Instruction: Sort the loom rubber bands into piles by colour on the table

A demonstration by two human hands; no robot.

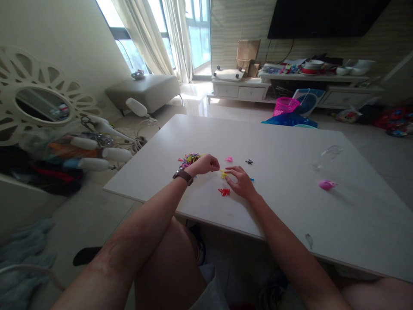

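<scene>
A small cluster of yellow pieces (223,174) lies on the white table (284,150) between my two hands. My left hand (208,164), with a watch on the wrist, has its fingers pinched just above and left of the yellow cluster; what they hold, if anything, is too small to name. My right hand (239,181) rests at the cluster's right side with fingers apart. Around them lie a red cluster (224,192), a pink one (229,159), a black one (249,162) and a blue bit (252,179). The mixed colourful pile (189,160) sits beyond my left wrist.
Farther right on the table are a pink object (326,185), a clear container (332,150) and a small clear item (309,240). White lamp heads (116,155) stand by the table's left edge. A pink basket (285,106) is behind the far edge.
</scene>
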